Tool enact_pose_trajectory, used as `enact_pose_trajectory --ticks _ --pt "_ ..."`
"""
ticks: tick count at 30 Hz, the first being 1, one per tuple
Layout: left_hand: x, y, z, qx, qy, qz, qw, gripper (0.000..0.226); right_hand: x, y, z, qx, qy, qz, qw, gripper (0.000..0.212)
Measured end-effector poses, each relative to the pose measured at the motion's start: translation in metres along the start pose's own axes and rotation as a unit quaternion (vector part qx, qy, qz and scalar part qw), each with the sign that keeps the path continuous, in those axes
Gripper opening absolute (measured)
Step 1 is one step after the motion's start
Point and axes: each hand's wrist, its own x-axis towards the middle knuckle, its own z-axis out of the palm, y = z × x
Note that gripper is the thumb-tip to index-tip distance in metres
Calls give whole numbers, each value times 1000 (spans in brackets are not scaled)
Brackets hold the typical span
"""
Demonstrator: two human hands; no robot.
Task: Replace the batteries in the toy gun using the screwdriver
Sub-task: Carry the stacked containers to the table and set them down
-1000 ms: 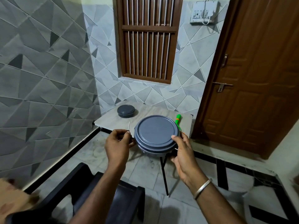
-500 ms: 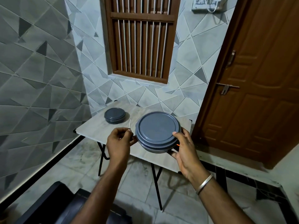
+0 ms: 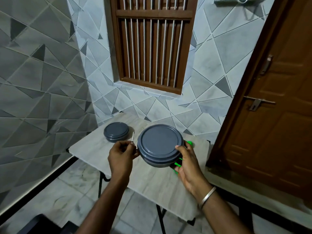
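Setup step, nothing opened yet. Left hand (image 3: 121, 154) curled round thin screwdriver (image 3: 132, 137), shaft poking up, knuckles against big grey container (image 3: 160, 144). Right hand (image 3: 187, 164) gripping container's other side, green toy gun (image 3: 178, 164) tucked beneath, mostly hidden. Load held over tabletop (image 3: 152, 179), near small grey container (image 3: 116, 133). Next, probably: set container down, free the gun, find battery-cover screw. Crowded grip, gun could slip.
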Motion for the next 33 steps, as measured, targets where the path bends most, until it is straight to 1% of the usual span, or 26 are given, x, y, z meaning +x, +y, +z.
enact_pose_trajectory --ticks 4,8,20,25,29,33 --pt "37 -11 43 12 15 2 1000 8 57 -12 -6 1 -11 2 1000 35" --pt "58 -22 77 19 36 -4 999 7 104 -20 -15 -17 -14 13 1000 34" --pt "117 -33 116 69 64 -11 995 5 189 -21 -8 -25 -42 31 998 36" --pt "156 -46 131 89 46 -15 995 5 224 -16 -6 -2 -40 34 999 38" --pt "198 -68 149 106 7 -17 994 6 266 -6 -4 2 -19 39 999 38" --pt "254 -96 166 113 -33 -34 992 12 318 13 5 5 6 27 1000 36"
